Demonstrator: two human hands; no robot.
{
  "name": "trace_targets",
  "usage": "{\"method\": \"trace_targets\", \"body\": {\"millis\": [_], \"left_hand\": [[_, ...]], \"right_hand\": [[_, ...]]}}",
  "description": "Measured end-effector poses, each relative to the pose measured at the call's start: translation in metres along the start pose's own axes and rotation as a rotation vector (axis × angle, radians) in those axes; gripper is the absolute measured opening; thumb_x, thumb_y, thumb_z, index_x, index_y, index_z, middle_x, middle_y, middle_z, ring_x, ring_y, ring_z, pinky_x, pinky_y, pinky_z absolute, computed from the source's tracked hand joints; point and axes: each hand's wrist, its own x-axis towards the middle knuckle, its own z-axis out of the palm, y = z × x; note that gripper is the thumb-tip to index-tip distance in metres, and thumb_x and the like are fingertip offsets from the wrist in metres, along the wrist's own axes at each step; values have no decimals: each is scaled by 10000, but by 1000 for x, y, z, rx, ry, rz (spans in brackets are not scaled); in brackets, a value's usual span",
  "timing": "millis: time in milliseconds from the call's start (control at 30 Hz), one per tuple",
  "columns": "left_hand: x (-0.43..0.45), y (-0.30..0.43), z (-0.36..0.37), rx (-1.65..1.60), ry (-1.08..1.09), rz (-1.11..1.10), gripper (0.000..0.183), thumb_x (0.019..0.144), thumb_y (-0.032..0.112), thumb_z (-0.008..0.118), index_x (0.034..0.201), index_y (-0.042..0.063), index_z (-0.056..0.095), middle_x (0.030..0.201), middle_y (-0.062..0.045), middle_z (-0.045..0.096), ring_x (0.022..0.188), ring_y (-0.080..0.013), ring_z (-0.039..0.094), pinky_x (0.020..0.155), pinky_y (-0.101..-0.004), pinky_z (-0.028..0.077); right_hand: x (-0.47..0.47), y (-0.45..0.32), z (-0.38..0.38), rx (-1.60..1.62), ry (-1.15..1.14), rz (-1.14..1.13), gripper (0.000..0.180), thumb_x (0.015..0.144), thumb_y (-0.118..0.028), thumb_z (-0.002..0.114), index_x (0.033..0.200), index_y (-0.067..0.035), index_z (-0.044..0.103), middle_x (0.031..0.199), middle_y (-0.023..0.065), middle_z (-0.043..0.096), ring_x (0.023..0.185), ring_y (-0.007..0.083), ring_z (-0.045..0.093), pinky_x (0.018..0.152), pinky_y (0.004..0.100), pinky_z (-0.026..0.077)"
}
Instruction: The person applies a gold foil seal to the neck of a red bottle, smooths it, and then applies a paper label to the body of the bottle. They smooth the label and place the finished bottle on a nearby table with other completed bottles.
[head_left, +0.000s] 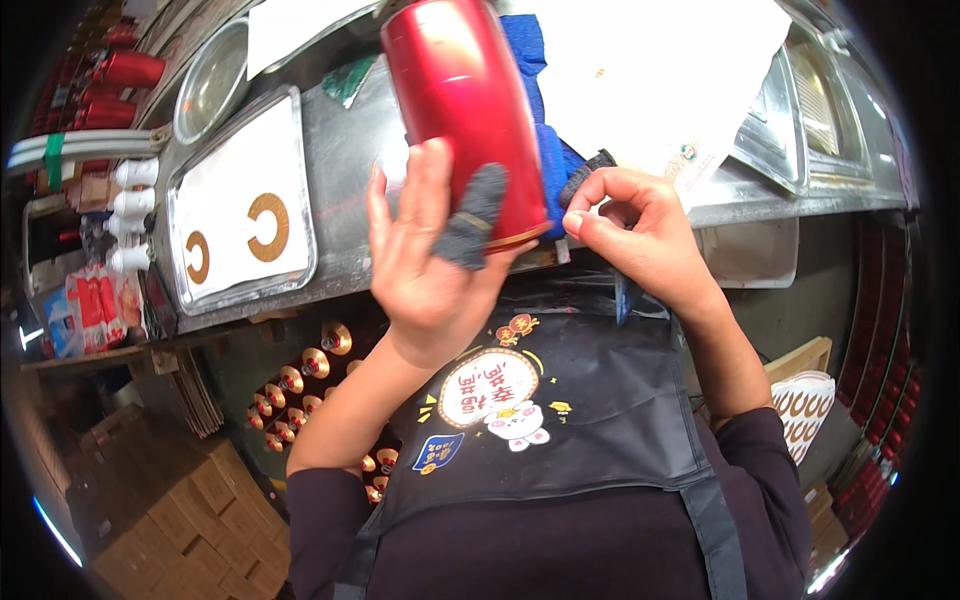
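A glossy red metal vessel lies on folded blue cloth at the bench's front edge. My left hand holds its near end. The grey-sleeved finger rests on the red wall, the thumb is under the gold-edged rim, and the other fingers stretch along the side. To the right of the rim, my right hand has thumb and index fingertip pressed together. Nothing shows between them. A dark grey finger sleeve shows by that hand. The vessel's far end is cut off by the picture's edge.
A metal tray holds white paper with two gold C-shaped pieces. An oval metal bowl stands behind it. White sheets cover the bench at right, near more metal trays. Gold-and-red parts stand below, beside cardboard boxes.
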Motion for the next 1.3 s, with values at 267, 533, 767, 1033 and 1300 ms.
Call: {"method": "trace_targets", "body": {"millis": [267, 533, 767, 1033, 1300], "left_hand": [[-36, -7, -11, -296, -44, -265, 696, 722, 182, 877, 1303, -69, 588, 1430, -291, 501, 1316, -415, 515, 1126, -577, 302], [-32, -1, -12, -920, -39, -648, 548, 962, 67, 637, 1449, -57, 418, 1448, -132, 485, 1280, -190, 486, 1098, -337, 361], [-23, 12, -10, -918, -10, -746, 503, 998, 126, 584, 1453, -23, 429, 1370, -116, 569, 1168, -158, 575, 970, -308, 472], [-25, 10, -11, -1026, 10, -766, 527, 989, 117, 584, 1466, -25, 411, 1431, -136, 523, 1259, -201, 535, 1055, -341, 424], [-25, 6, -14, -1074, -26, -776, 600, 957, 59, 634, 1490, -25, 371, 1456, -137, 474, 1289, -200, 497, 1092, -354, 394]], "right_hand": [[-14, 0, 28, -130, 152, -298, 338, 798, -98, 758, 1067, -16, 570, 1015, 9, 552, 559, -26, 402, 511, 163, 312], [2, 3, 54, -422, 390, -571, 661, 725, -296, 874, 1168, -40, 456, 1029, 72, 522, 665, 88, 457, 562, 246, 411], [0, 4, 51, -415, 361, -506, 622, 755, -297, 849, 1163, -26, 466, 1029, 93, 525, 719, 144, 494, 601, 269, 431], [0, 1, 53, -306, 324, -454, 645, 756, -314, 809, 1191, -1, 451, 1054, 187, 525, 932, 359, 605, 749, 413, 523], [-1, 3, 54, -312, 297, -466, 650, 767, -292, 800, 1216, -1, 431, 1074, 196, 524, 918, 358, 608, 740, 417, 529]]}}
